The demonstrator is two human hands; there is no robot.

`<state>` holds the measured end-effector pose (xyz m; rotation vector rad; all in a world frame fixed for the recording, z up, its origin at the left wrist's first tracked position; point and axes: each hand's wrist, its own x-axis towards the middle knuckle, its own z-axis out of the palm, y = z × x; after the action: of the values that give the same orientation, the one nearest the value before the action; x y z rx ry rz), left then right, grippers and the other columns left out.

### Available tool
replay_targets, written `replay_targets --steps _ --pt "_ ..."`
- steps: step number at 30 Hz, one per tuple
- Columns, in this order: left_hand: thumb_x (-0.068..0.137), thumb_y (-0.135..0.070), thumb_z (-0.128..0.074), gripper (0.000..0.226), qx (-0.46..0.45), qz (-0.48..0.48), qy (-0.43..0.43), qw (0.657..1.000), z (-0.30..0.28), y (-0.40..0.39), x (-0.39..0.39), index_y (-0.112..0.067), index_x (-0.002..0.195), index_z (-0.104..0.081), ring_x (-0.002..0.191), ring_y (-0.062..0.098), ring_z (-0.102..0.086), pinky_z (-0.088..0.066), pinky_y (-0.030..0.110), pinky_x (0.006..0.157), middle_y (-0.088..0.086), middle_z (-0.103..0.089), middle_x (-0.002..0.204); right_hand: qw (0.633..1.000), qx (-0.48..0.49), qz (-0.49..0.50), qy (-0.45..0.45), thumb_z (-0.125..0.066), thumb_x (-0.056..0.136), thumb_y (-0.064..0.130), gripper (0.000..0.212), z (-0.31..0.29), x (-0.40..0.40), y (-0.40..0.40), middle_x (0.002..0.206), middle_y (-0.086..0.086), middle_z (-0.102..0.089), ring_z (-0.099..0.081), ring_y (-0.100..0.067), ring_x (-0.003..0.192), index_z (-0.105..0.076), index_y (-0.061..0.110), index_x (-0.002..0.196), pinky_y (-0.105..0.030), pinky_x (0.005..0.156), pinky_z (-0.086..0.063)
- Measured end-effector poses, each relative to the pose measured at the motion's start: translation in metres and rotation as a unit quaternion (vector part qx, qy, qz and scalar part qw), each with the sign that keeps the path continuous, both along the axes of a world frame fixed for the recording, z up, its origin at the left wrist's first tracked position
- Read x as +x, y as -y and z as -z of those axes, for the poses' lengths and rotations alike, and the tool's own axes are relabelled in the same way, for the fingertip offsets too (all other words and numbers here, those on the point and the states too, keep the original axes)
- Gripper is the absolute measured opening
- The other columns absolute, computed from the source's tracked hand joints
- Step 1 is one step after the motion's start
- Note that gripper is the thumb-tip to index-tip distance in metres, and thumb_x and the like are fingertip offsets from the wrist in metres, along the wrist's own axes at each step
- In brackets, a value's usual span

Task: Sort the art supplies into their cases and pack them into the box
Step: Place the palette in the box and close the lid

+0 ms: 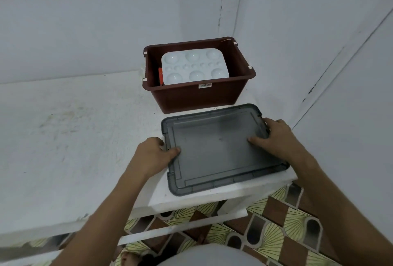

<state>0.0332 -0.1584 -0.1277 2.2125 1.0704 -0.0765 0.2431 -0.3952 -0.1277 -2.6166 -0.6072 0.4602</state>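
A brown plastic box (197, 98) stands open at the back of a white ledge. Inside it lies a white paint palette (194, 67) with round wells, and an orange item (160, 76) shows at the palette's left edge. In front of the box a grey translucent lid (219, 155) lies flat on the ledge. My left hand (153, 155) grips the lid's left edge, thumb on top. My right hand (276, 136) grips the lid's right edge, thumb on the lid's upper face.
The white ledge (74, 138) stretches left and ends in a stepped front edge. White walls close in behind and at the right. Patterned floor tiles (276, 234) lie below the ledge.
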Motion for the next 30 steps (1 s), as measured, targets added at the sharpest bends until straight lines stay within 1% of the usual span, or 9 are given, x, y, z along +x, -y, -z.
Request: replay_targets --steps 2,5,10,16,19,22,25,27,30 --pt "0.081 -0.044 -0.070 0.045 -0.046 -0.001 0.038 0.998 -0.002 0.003 0.000 -0.012 0.111 -0.063 0.078 0.012 -0.064 -0.052 0.026 0.067 -0.002 -0.066 0.090 1.000 0.018 0.011 -0.020 -0.073 0.069 0.056 0.092 -0.001 0.000 0.002 0.131 -0.013 -0.043 -0.043 -0.030 0.120 -0.034 0.017 0.143 -0.048 0.100 -0.043" --pt "0.078 -0.037 -0.075 0.040 -0.077 -0.017 0.084 0.993 -0.013 0.003 -0.009 -0.016 0.110 -0.061 0.073 0.013 -0.067 -0.055 0.025 0.059 -0.002 -0.067 0.087 0.998 0.057 0.021 -0.034 -0.079 0.063 0.055 0.097 -0.006 -0.006 0.007 0.131 -0.012 -0.046 -0.050 -0.027 0.112 -0.038 0.016 0.141 -0.043 0.095 -0.047" --pt "0.074 -0.038 -0.078 0.033 -0.066 -0.023 0.159 0.985 -0.056 -0.006 -0.035 -0.028 0.101 -0.062 0.065 0.017 -0.069 -0.058 0.035 0.062 0.000 -0.070 0.081 0.992 0.126 0.006 0.010 -0.079 0.060 0.055 0.091 -0.039 -0.021 0.014 0.123 -0.006 -0.050 -0.054 -0.021 0.099 -0.044 0.023 0.138 -0.031 0.077 -0.047" --pt "0.073 -0.028 -0.081 0.031 -0.042 -0.032 0.242 0.969 -0.113 -0.033 -0.026 -0.023 0.101 -0.067 0.060 0.021 -0.067 -0.057 0.034 0.057 0.004 -0.070 0.076 0.974 0.218 -0.021 0.063 -0.080 0.058 0.056 0.086 -0.093 -0.008 -0.010 0.114 -0.001 -0.053 -0.056 -0.018 0.095 -0.048 0.027 0.133 -0.019 0.063 -0.042" --pt "0.073 -0.025 -0.082 0.032 -0.008 -0.026 0.285 0.958 -0.141 -0.055 -0.002 -0.021 0.102 -0.068 0.060 0.021 -0.066 -0.059 0.036 0.059 0.008 -0.067 0.079 0.951 0.298 -0.026 0.075 -0.082 0.057 0.055 0.085 -0.117 0.017 -0.036 0.106 -0.002 -0.057 -0.059 -0.018 0.087 -0.052 0.025 0.130 -0.026 0.065 -0.047" --pt "0.073 -0.025 -0.082 0.042 0.032 -0.037 0.355 0.934 -0.173 -0.081 0.027 -0.030 0.109 -0.062 0.069 0.024 -0.067 -0.060 0.035 0.067 0.006 -0.062 0.090 0.909 0.414 -0.002 0.049 -0.077 0.075 0.028 0.066 -0.148 0.043 -0.063 0.104 -0.006 -0.057 -0.058 -0.016 0.078 -0.050 0.016 0.134 -0.025 0.063 -0.051" --pt "0.075 -0.023 -0.080 0.038 0.080 -0.033 0.419 0.904 -0.198 -0.107 0.052 -0.034 0.110 -0.067 0.061 0.014 -0.057 -0.055 0.032 0.069 0.001 -0.057 0.073 0.873 0.482 -0.020 0.073 -0.069 0.083 0.010 0.043 -0.183 0.065 -0.081 0.098 -0.007 -0.062 -0.062 -0.012 0.074 -0.059 0.017 0.125 -0.024 0.073 -0.054" --pt "0.080 -0.019 -0.074 0.031 0.113 -0.040 0.428 0.896 -0.206 -0.119 0.066 -0.029 0.109 -0.071 0.052 0.005 -0.051 -0.046 0.025 0.062 -0.005 -0.060 0.063 0.857 0.508 -0.027 0.084 -0.065 0.085 0.010 0.036 -0.199 0.075 -0.088 0.102 -0.001 -0.066 -0.064 -0.006 0.078 -0.063 0.020 0.119 -0.023 0.076 -0.052" --pt "0.082 -0.018 -0.070 0.026 0.106 -0.058 0.438 0.891 -0.203 -0.128 0.078 -0.027 0.106 -0.073 0.062 0.005 -0.059 -0.047 0.023 0.065 -0.009 -0.068 0.069 0.854 0.514 -0.049 0.062 -0.060 0.087 0.010 0.031 -0.202 0.086 -0.095 0.110 0.009 -0.068 -0.063 -0.003 0.096 -0.067 0.024 0.114 -0.021 0.080 -0.048"
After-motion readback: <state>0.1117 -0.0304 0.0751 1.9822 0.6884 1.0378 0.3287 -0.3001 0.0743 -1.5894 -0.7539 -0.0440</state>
